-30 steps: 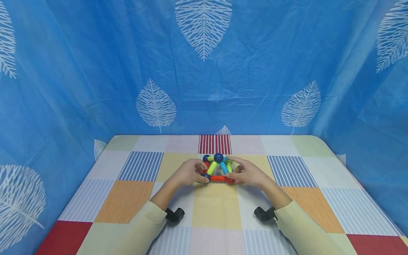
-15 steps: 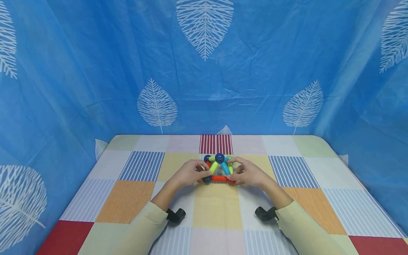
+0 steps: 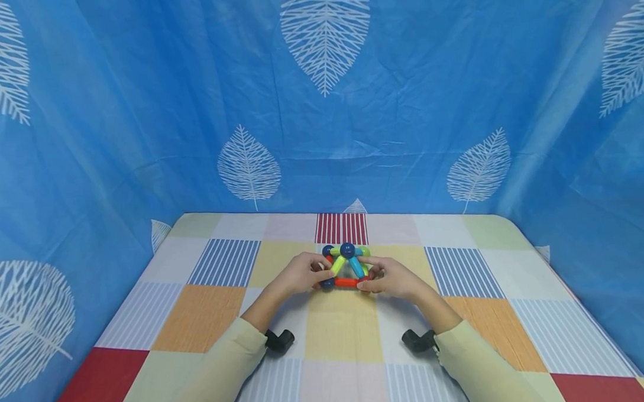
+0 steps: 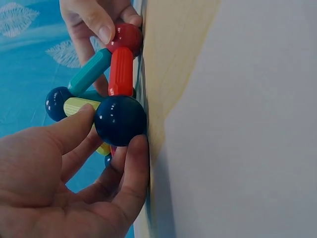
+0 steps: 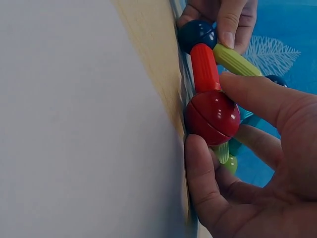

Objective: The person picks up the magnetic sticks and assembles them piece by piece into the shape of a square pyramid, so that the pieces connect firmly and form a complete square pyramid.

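Note:
A pyramid-like frame of magnetic balls and rods stands on the table between both hands. Its top navy ball (image 3: 347,250) joins a yellow-green rod (image 3: 338,266) and a light blue rod (image 3: 356,267), which slope down to the front corners. Along the bottom front runs a red rod (image 4: 121,72). My left hand (image 3: 303,272) holds the front left corner, thumb on the yellow-green rod and fingers around the lower navy ball (image 4: 120,120). My right hand (image 3: 391,276) grips the front right corner at the red ball (image 5: 212,117). Fingers partly hide the rear.
A patchwork cloth (image 3: 343,330) covers the table. Blue curtains with white leaf prints (image 3: 248,162) hang behind and at both sides. Black wrist-worn pieces (image 3: 280,341) sit under both cuffs, close over the cloth.
My left thumb has shifted from the lower navy ball up onto the yellow-green rod. My right thumb and index finger have slid lower on their corner. The frame stays nearly in place.

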Available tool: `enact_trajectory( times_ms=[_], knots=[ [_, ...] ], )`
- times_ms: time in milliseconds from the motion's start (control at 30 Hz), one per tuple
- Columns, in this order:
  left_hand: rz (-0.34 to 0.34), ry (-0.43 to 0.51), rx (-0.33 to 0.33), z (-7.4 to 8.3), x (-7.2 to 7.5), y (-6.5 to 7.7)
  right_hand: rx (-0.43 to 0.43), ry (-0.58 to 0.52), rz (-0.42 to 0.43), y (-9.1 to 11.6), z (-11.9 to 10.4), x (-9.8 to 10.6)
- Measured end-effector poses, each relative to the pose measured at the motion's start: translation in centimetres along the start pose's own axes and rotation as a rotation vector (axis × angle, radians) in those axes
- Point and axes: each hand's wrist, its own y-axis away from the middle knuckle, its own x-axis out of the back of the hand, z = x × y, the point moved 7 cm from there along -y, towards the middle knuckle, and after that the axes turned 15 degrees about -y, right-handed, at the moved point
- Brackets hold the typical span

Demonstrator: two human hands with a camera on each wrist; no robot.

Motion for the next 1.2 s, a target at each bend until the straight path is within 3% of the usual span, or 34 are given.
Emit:
enact_trajectory(
  times_ms=[333,600,1200],
  knots=[
    [0.008,-0.019,0.009,0.24,0.14,0.02,0.004,0.0,0.029,0.22,-0.06,0.31],
    [-0.01,-0.043,0.01,0.52,0.27,0.15,0.018,-0.09,0.027,0.41,0.12,0.67],
    [-0.058,-0.121,-0.02,0.59,-0.02,-0.58,0.023,-0.046,-0.007,0.28,0.06,0.75]
  ],
)
